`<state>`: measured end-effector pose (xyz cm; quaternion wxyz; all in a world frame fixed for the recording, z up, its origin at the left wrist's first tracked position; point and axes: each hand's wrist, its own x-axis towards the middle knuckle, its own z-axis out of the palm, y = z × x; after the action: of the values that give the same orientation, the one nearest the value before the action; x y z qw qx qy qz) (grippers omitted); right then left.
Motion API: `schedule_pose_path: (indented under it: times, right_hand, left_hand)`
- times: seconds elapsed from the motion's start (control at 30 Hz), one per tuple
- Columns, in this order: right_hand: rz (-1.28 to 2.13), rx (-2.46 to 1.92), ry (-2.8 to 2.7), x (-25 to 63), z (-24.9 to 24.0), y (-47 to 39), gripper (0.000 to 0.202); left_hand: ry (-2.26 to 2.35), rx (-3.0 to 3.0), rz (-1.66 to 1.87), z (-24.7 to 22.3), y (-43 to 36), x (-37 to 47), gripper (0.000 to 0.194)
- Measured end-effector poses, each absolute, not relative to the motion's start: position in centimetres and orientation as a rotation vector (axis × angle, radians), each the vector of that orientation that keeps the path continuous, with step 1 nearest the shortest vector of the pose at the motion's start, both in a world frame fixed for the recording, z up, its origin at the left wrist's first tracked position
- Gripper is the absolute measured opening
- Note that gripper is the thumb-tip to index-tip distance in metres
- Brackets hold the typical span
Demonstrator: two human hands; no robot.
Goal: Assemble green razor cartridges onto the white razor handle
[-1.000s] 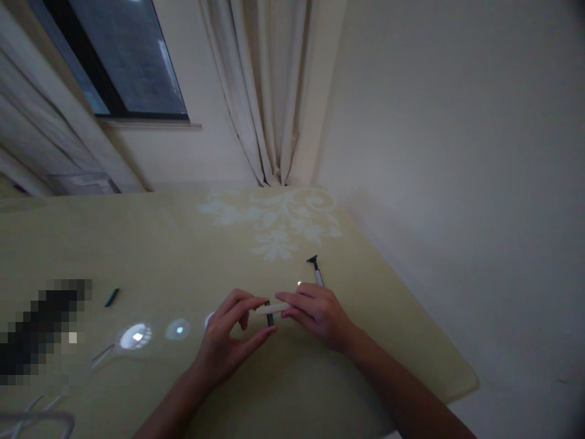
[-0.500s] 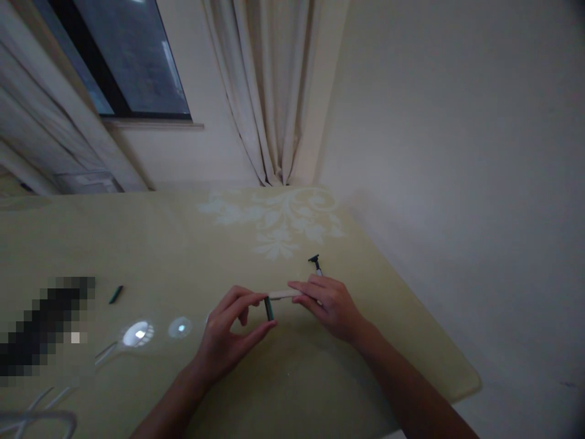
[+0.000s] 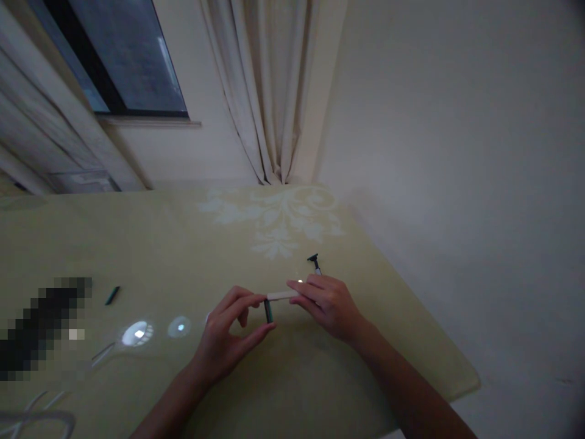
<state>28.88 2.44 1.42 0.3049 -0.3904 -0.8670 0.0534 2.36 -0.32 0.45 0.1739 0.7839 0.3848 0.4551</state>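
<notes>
Between thumb and fingertips, my left hand (image 3: 227, 332) pinches a small dark and green razor cartridge (image 3: 268, 311) at its two ends, upright above the table. My right hand (image 3: 329, 306) is closed on a thin, flat, pale stick (image 3: 281, 296); its exact kind is unclear. The stick's left end meets the top of the cartridge by my left fingertips. Just beyond my right hand a razor (image 3: 313, 261) with a black head lies on the table, its handle partly hidden. Farther left lies another dark green cartridge (image 3: 113, 295).
The glossy yellow-green table (image 3: 219, 244) carries a white floral pattern and bright light reflections. White cables (image 3: 41, 417) lie at the lower left, near a dark pixelated shape (image 3: 41, 329). A wall stands along the right side; curtains (image 3: 269, 91) hang behind.
Both hands keep nearly the same pose and hold. The pale stick has tilted slightly, showing more of its flat face. The view has shifted a little.
</notes>
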Motion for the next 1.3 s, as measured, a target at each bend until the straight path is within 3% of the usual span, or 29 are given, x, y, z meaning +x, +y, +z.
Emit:
schedule_pose_path:
  times: [1.3]
  right_hand:
    - [0.179,-0.95,-2.285,29.0,2.0,2.4,0.048]
  left_hand:
    - [1.045,2.166,1.268,0.4,-0.4,2.7,0.036]
